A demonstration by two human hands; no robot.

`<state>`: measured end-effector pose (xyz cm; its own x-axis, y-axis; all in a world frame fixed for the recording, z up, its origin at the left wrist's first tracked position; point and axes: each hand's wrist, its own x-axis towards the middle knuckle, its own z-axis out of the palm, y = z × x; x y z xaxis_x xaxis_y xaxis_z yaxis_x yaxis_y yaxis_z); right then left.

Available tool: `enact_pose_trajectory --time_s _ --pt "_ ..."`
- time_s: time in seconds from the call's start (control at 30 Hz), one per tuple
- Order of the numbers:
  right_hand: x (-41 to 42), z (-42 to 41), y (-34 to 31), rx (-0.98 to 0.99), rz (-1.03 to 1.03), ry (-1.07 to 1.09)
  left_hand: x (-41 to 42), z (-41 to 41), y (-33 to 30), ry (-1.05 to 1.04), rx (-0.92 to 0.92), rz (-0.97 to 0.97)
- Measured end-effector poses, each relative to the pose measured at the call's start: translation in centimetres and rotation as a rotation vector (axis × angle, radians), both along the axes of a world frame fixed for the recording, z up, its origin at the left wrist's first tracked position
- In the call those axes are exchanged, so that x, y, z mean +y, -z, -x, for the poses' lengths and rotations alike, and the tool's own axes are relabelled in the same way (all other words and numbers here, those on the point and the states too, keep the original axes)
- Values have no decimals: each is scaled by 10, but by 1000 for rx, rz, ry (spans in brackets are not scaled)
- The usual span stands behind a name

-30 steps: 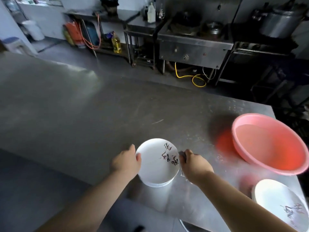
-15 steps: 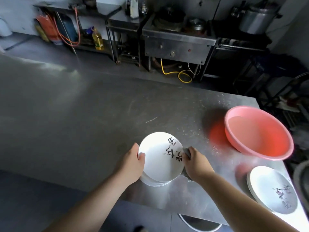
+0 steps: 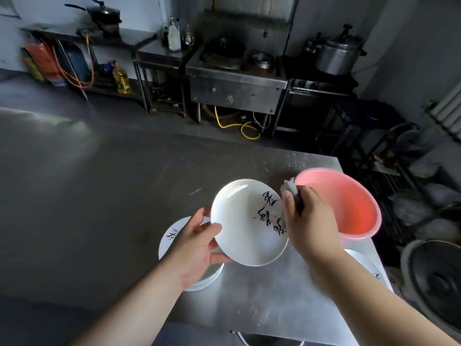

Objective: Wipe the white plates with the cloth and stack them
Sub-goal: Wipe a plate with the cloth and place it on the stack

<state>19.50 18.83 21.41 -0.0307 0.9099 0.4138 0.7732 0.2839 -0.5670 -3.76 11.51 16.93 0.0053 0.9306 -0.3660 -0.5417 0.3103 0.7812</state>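
While the left hand (image 3: 197,242) grips the near-left rim of a white plate (image 3: 245,222), thumb curled over the upper face and fingers beneath, the plate is held tilted above the steel table (image 3: 262,303), its black brush-script marking turned toward the right. The right hand (image 3: 308,221) is closed around a grey cloth (image 3: 290,189), pressing it against the plate's right edge beside the script; a wad of the cloth sticks out above the thumb. Directly under the left hand sits a stack of white plates (image 3: 174,234) on the table, partly hidden by the hand and the raised plate, its top plate showing a bit of dark script at the left rim. To the right of the raised plate, just behind the right hand, stands a pink plastic basin (image 3: 349,203); whether it holds water cannot be told. Beyond the right forearm, at the table's right edge, another white plate (image 3: 366,265) lies flat, mostly covered by the arm. Across the floor stand a steel wok stove (image 3: 234,81) with a yellow hose (image 3: 239,127) below, a large metal pot (image 3: 339,54) and a bottle of yellow oil (image 3: 121,79).
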Motion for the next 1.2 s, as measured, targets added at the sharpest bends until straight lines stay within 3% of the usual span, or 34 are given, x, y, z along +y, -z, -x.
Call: enact_pose_trajectory --time_s 0.13,0.27,0.33,0.5,0.67,0.77,0.93,1.1,1.2 --pt "-9 -9 -19 -192 24 -213 3 -41 -28 78 0 -84" --pt "-24 -44 -23 -212 -198 -459 8 -69 -52 107 -14 -170" --pt "-27 -65 -25 -316 -194 -557 11 -80 -61 105 -13 -175" --pt "-10 -104 -50 -556 -63 -522 13 -111 -72 104 25 -183" --pt "-23 -108 -53 -437 -39 -641 21 -134 -89 95 55 -254" --pt "-33 -113 -47 -538 -58 -728 24 -140 -95 85 77 -263" --pt "-10 -128 -79 -502 -1 -561 25 -152 -97 134 68 -269" --pt "-41 -125 -56 -570 -46 -725 30 -154 -102 60 20 -273" --pt "-24 -135 -66 -604 -22 -614 26 -156 -98 78 20 -252"
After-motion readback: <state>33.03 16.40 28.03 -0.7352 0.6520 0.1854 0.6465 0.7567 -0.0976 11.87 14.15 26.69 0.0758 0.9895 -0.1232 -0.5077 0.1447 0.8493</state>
